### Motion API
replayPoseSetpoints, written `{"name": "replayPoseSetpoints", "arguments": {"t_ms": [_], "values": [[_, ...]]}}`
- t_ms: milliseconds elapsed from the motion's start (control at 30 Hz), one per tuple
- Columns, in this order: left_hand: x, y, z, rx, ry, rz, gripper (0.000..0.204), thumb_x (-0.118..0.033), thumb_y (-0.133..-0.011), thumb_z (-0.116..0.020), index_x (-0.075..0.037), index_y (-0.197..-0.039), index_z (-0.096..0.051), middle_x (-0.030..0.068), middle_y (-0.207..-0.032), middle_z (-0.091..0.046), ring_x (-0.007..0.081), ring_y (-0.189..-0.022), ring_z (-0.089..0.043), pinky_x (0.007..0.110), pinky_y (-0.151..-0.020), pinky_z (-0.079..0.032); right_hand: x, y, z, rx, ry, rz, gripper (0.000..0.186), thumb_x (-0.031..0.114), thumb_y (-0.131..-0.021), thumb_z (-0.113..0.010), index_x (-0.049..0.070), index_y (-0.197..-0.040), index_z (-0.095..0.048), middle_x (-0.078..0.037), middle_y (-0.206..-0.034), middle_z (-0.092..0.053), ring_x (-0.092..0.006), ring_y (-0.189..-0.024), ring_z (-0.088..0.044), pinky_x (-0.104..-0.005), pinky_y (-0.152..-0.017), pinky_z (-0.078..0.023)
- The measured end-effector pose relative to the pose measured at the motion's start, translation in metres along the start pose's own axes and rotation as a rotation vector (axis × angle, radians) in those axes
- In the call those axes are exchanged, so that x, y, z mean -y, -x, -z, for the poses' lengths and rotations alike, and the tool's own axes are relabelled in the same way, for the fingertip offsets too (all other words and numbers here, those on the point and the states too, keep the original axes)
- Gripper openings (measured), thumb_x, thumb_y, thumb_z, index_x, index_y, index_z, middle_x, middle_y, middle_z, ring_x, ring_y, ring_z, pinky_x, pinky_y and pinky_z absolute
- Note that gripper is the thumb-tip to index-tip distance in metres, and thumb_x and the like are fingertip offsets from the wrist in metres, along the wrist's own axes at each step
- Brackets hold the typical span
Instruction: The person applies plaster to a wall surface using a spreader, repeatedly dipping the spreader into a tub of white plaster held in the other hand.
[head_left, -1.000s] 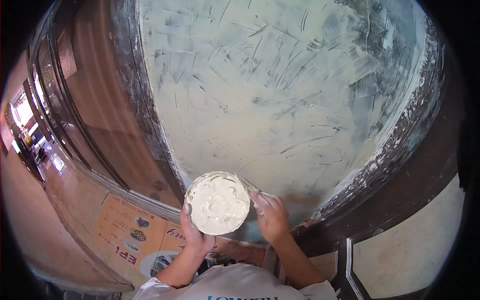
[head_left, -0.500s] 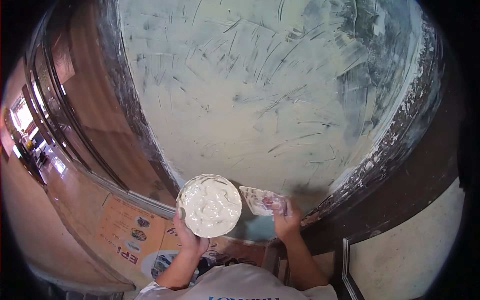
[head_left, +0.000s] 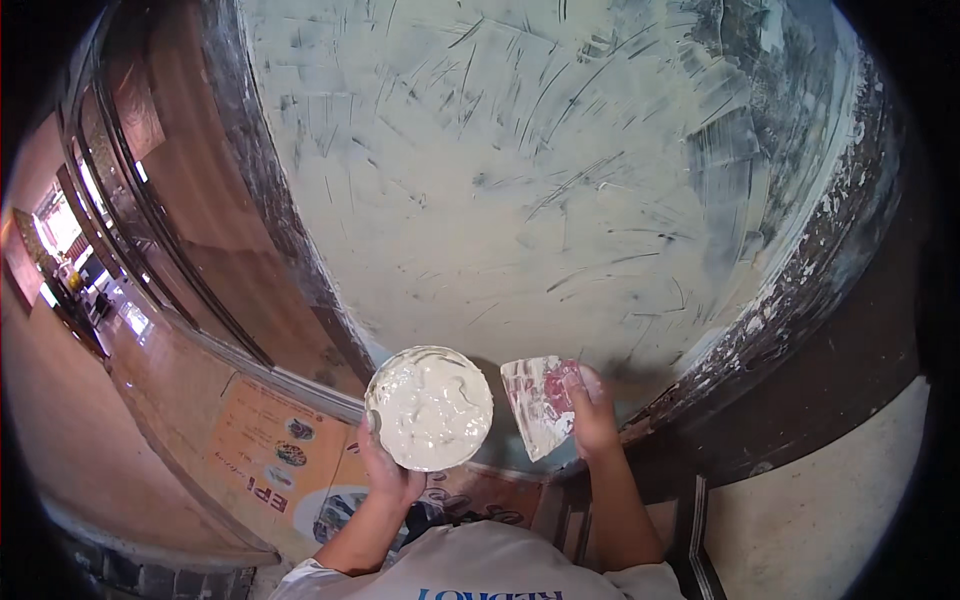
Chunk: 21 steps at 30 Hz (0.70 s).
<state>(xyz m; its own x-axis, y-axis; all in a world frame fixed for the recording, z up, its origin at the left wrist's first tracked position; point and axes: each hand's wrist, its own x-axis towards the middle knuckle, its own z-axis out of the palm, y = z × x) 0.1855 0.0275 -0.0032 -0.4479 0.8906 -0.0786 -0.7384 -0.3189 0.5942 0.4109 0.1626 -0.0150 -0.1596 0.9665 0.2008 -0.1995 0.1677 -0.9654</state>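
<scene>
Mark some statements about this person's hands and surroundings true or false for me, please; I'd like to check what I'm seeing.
1. The left hand holds a round tub of off-white paste. True.
2. The right hand holds a paintbrush. False: it holds a flat, reddish scraper smeared with off-white material.
3. The scraper is touching the tub. False: a gap shows between them.
4. An orange banner with food pictures is to the left of the left hand. True.
5. The pale coated wall panel is free of marks. False: dark streaks run across it.
</scene>
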Motion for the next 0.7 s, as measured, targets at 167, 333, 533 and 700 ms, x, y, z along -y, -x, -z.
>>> {"name": "replayPoseSetpoints", "arguments": {"t_ms": [167, 333, 533, 700], "values": [[-0.005, 0.005, -0.005, -0.084, 0.010, -0.043, 0.062, -0.053, -0.100, -0.033, -0.011, -0.145, -0.044, 0.0084, -0.143, -0.051, 0.0282, -0.129, -0.052, 0.044, -0.109, -0.043, -0.012, 0.005, 0.000, 0.066, -0.048, -0.185, 0.024, 0.019, -0.101, -0.051, 0.004, -0.116, -0.061, 0.002, -0.088, -0.059, -0.0024, -0.065, -0.050, -0.0216, -0.039, -0.036], [-0.009, 0.004, 0.002, -0.083, 0.017, -0.142, 0.064, -0.053, -0.102, -0.034, -0.010, -0.149, -0.037, 0.0093, -0.150, -0.044, 0.0271, -0.134, -0.047, 0.042, -0.112, -0.039, 0.006, 0.017, -0.023, 0.061, -0.187, -0.226, 0.032, 0.010, -0.097, -0.052, 0.004, -0.127, -0.056, 0.001, -0.087, -0.062, -0.0038, -0.059, -0.049, -0.0217, -0.044, -0.039], [-0.030, 0.007, 0.014, -0.021, 0.166, -0.133, 0.063, -0.046, -0.101, -0.042, -0.009, -0.151, -0.034, 0.0095, -0.153, -0.042, 0.0263, -0.138, -0.044, 0.042, -0.114, -0.039, 0.050, 0.039, -0.036, 0.207, 0.001, -0.195, 0.034, 0.011, -0.095, -0.058, 0.003, -0.129, -0.056, -0.002, -0.090, -0.064, -0.0057, -0.060, -0.052, -0.0231, -0.047, -0.042], [-0.047, 0.001, 0.021, 0.020, 0.180, -0.196, 0.064, -0.041, -0.099, -0.043, -0.007, -0.152, -0.030, 0.0101, -0.154, -0.040, 0.0273, -0.140, -0.042, 0.043, -0.116, -0.036, 0.070, 0.056, -0.058, 0.313, 0.462, 0.006, 0.029, 0.014, -0.095, -0.062, 0.000, -0.121, -0.061, -0.010, -0.092, -0.068, -0.0169, -0.062, -0.059, -0.0288, -0.057, -0.049]]}}
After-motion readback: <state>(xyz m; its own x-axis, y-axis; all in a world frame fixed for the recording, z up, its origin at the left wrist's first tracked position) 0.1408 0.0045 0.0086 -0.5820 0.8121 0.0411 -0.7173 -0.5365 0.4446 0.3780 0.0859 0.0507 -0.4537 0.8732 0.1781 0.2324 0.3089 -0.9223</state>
